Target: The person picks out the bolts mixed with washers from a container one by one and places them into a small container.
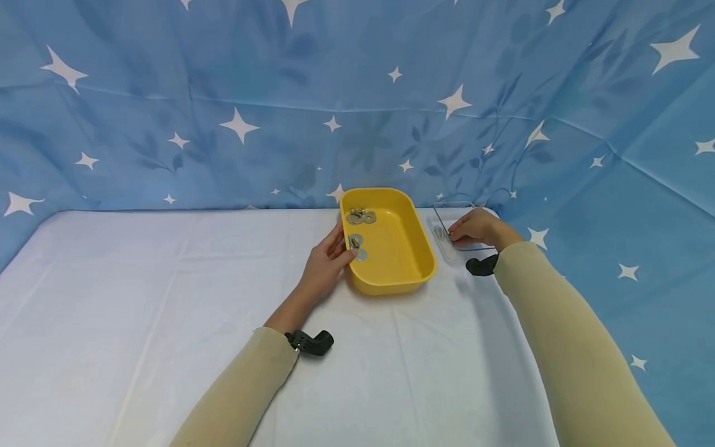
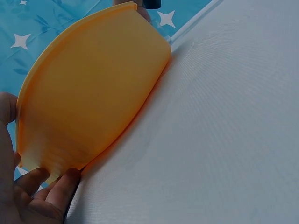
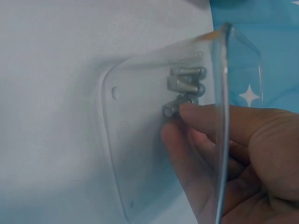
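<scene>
A yellow tray [image 1: 393,248] holds several grey washers [image 1: 369,217] and small bolts [image 1: 354,243] in two groups along its left side. My left hand [image 1: 324,264] grips the tray's left wall, thumb over the rim and the other fingers on the outside. To the right of the tray stands a clear plastic box [image 1: 445,251]. My right hand [image 1: 476,227] reaches over the wall into it, thumb and fingertips pinching a bolt [image 3: 170,110] low inside. Other bolts [image 3: 187,86] lie beside those fingertips, seen through the clear plastic.
A white cloth [image 1: 167,323] covers the table. Behind and to the right hangs a blue curtain [image 1: 279,124] with white stars, close behind the tray and box. Each wrist wears a black camera mount [image 1: 313,343].
</scene>
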`<state>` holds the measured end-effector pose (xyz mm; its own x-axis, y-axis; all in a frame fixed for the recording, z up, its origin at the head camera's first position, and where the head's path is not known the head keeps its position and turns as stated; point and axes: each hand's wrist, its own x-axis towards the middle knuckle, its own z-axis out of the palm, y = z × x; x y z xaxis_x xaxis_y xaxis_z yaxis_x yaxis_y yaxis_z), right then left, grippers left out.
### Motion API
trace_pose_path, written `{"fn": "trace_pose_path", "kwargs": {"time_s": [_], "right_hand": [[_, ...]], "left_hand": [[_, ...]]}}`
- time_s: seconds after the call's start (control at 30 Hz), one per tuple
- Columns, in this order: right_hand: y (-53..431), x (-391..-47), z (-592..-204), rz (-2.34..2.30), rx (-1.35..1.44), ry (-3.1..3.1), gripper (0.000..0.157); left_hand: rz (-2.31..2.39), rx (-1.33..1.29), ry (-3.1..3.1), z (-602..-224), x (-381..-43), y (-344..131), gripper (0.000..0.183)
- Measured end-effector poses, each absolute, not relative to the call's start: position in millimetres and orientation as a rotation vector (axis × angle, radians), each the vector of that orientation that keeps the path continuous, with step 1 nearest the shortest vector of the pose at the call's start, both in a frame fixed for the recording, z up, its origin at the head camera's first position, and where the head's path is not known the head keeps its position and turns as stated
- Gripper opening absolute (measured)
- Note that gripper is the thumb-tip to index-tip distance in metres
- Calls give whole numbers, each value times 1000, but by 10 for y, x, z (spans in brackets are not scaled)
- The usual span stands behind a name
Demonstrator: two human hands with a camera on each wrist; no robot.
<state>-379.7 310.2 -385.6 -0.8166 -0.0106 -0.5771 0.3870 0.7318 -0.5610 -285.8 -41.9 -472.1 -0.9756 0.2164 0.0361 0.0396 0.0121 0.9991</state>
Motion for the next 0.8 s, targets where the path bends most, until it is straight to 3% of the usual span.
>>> {"fn": "trace_pose_path", "kwargs": {"time_s": [0.4, 0.8], "right_hand": [[3137, -3773, -3672, -913, 239, 2441, 44], [2581, -3686, -3195, -932, 20, 2538, 39]], "left_hand": [[2079, 250, 2148, -4672, -2837, -383, 73], [2118, 264, 2092, -4693, -2823, -396, 71]]}}
